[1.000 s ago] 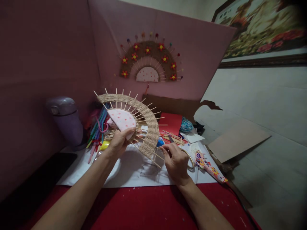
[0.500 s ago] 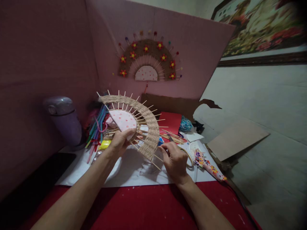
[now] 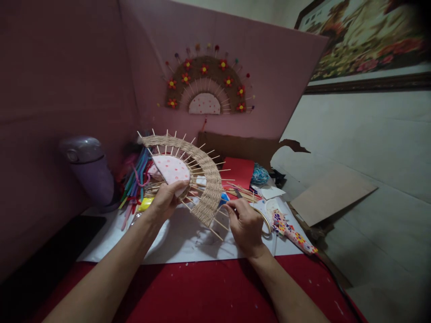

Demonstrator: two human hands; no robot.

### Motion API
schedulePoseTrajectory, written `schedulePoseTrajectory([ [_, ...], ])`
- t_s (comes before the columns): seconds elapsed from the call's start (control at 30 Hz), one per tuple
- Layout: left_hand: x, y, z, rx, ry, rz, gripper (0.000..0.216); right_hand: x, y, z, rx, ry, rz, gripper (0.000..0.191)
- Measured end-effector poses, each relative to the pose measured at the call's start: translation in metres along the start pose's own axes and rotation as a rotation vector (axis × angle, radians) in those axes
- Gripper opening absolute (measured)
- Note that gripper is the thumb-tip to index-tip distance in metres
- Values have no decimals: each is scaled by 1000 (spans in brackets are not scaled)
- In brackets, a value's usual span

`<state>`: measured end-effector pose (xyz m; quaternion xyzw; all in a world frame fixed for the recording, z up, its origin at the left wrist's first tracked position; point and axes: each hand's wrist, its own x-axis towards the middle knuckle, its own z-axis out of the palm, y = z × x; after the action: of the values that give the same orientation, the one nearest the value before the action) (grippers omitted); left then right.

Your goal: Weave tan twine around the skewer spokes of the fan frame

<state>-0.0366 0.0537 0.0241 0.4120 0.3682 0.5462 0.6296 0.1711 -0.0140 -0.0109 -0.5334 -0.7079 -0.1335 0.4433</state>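
A half-round hand fan (image 3: 210, 184) of woven tan twine on thin wooden sticks is held up above the table, tilted down to the right. Its half-round centre (image 3: 171, 170) is pink cloth with red dots. My left hand (image 3: 171, 197) grips this centre, thumb on the front and fingers behind. At the lower right edge of the weave, my right hand (image 3: 244, 222) is closed, thumb and forefinger pinched at the end of one fan stick. Whether a strand of twine is also between them cannot be made out.
A similar fan (image 3: 205, 67) with red flowers is on the pink board behind. Left stand a purple bottle (image 3: 89, 168) and colourful pipe cleaners (image 3: 136, 175). Right lie red paper (image 3: 238, 172), blue yarn (image 3: 260, 173), a roll of tape (image 3: 266, 222) and a flower-patterned glue gun (image 3: 292, 231).
The fan has shifted slightly left and down, its lower edge now a little farther from my right hand. Both hands keep their grip.
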Motion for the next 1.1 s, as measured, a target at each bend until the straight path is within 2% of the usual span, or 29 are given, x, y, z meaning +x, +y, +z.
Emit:
schedulePoseTrajectory([
  [0.5, -1, 6, 2, -167, 73, 39, 22, 3, 7, 2, 108, 85, 194, 18],
  [0.63, -1, 7, 2, -228, 92, 31, 20, 5, 8, 4, 193, 73, 246, 18],
  [0.77, -2, 7, 0, -219, 58, 2, 15, 7, 9, 3, 272, 51, 319, 20],
  [0.93, -3, 8, 1, -144, 20, -108, 13, 9, 10, 3, 292, 87, 320, 22],
  [1.1, -3, 8, 1, -158, 42, -114, 11, 8, 12, 4, 261, 109, 305, 22],
])
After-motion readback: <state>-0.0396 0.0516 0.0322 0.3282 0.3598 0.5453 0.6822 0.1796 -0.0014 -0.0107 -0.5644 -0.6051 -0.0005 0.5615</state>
